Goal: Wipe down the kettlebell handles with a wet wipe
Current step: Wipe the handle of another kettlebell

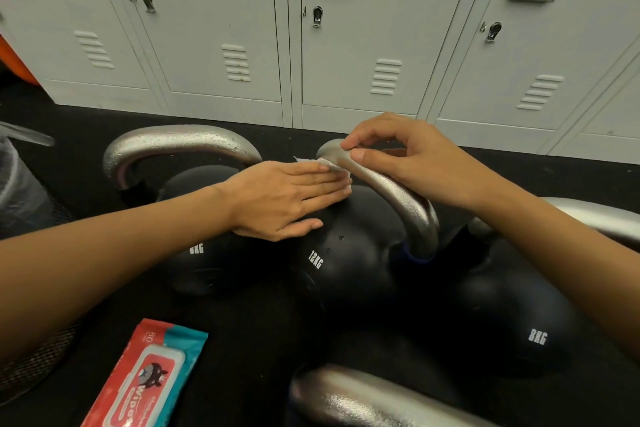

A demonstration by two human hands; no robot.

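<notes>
lockers point(346, 28): grey metal doors with vents, latches and handles fill the upper half of the frame
floor point(242, 305): black mat spreads across the lower half and carries the weights
12KG kettlebell point(346, 263): black body at centre frame, marked 12KG in white; its silver handle point(398, 198) arches from centre frame down to the right
left kettlebell point(207, 253): black body left of centre, partly behind the forearm, its printed weight half hidden; its silver handle point(180, 144) arches at middle left and is beaded with droplets
8KG kettlebell point(519, 322): black body at lower right, marked 8KG
near handle point(363, 399): a silver handle at the bottom edge, body unseen
far-right handle point(595, 215): silver bar at the right edge, partly behind the right forearm
wipes pack point(145, 378): red and teal packet, flat on the floor at lower left, flap closed
left hand point(280, 198): grip apart, fingers straight and together, lying flat on the wet wipe beside the upper end of the 12KG handle
right hand point(398, 156): grip clamped, thumb and forefinger pinching the wipe's edge over the top of the 12KG handle, other fingers curled
wet wipe point(332, 165): white, small, draped at the upper end of the 12KG handle at centre frame, mostly under the left fingers
</notes>
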